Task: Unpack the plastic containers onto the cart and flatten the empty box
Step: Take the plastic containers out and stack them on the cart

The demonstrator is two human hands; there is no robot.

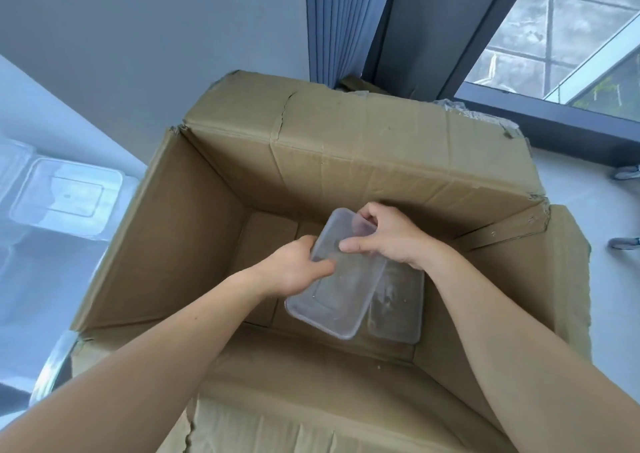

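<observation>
Just two bare arms to go on here, honestly. Bare left forearm uncovered all the way from the wrist to the bottom-left corner of the shot, smooth and fairly slim. Same deal with the bare right forearm, uncovered right out to the lower right edge, getting broader toward the elbow end. Bare left hand mostly showing its back and the thumb, with faint creases at the wrist. Bare right hand showing a row of knuckles and a rounded thumb. Can't really make out the nails, too small and soft. Upper arms cut off by the frame edge.
</observation>
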